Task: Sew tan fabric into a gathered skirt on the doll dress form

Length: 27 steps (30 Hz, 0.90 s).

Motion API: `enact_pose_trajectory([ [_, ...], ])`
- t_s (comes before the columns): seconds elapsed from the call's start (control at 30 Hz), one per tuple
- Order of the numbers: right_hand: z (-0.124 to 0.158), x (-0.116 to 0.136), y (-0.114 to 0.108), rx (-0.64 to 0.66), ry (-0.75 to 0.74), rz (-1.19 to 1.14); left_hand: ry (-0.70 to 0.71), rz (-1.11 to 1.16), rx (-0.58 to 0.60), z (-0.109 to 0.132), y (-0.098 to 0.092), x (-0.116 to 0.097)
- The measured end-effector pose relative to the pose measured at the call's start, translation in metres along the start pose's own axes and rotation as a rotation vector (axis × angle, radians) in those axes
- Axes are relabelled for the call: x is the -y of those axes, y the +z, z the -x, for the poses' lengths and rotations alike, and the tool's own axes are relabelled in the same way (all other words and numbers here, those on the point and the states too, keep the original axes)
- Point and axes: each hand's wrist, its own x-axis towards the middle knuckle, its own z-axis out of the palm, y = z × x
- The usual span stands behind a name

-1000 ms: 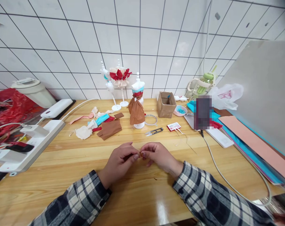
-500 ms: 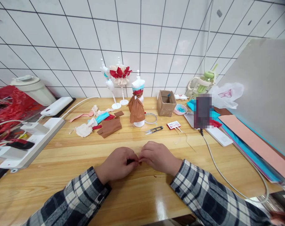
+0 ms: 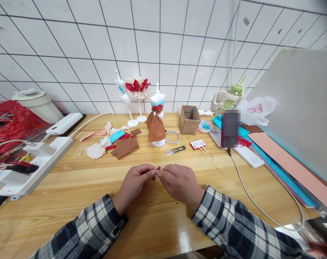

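Note:
Both hands meet above the near middle of the wooden table. My left hand (image 3: 136, 182) pinches a small brown scrap of fabric or paper (image 3: 158, 168) between thumb and forefinger. From the other side my right hand (image 3: 181, 182) pinches the same scrap, its fingertips nearly touching the left ones. Most of the scrap is hidden by the fingers. Beyond the hands stands a small white dress form (image 3: 158, 98) with a blue and red band and a brown skirt (image 3: 155, 127). Thread snips (image 3: 176, 150) lie to its right.
Brown pieces (image 3: 125, 147) and coloured scraps (image 3: 95, 150) lie at left, near a power strip (image 3: 41, 162). Two more dress forms (image 3: 141, 118) stand behind. A cardboard box (image 3: 189, 120), a thread card (image 3: 198, 144), a pink dish (image 3: 205, 126) and coloured sheets (image 3: 284, 154) are at right.
The hands have tilted upward, fingertips raised slightly, still pinching the brown scrap. More of its top edge shows above the fingers. The camera view has shifted a little.

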Motion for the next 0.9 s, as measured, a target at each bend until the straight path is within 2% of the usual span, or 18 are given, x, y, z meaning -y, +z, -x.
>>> enact_pose_trajectory([
  [0.07, -0.002, -0.002, 0.000, -0.064, 0.104, -0.221, 0.023, 0.057, -0.010, 0.000, -0.002, 0.002],
  [0.2, -0.006, -0.009, 0.005, -0.146, 0.469, -0.574, 0.022, 0.019, -0.025, -0.001, -0.005, 0.006],
  [0.3, -0.009, -0.014, 0.008, -0.018, 0.650, -0.877, 0.010, 0.013, -0.006, -0.002, -0.004, 0.006],
  [0.4, -0.010, -0.015, 0.010, 0.099, 0.694, -1.098, 0.010, -0.015, 0.054, -0.001, -0.002, 0.004],
  [0.63, -0.012, -0.015, 0.010, 0.126, 0.659, -0.988, 0.013, -0.091, 0.117, 0.001, -0.001, 0.001],
  [0.77, -0.011, -0.019, 0.008, 0.125, 0.566, -0.846, 0.009, -0.098, 0.174, 0.000, -0.002, 0.001],
  [0.9, -0.010, -0.027, 0.005, 0.091, 0.534, -0.742, 0.004, -0.141, 0.142, 0.000, -0.002, 0.001],
])
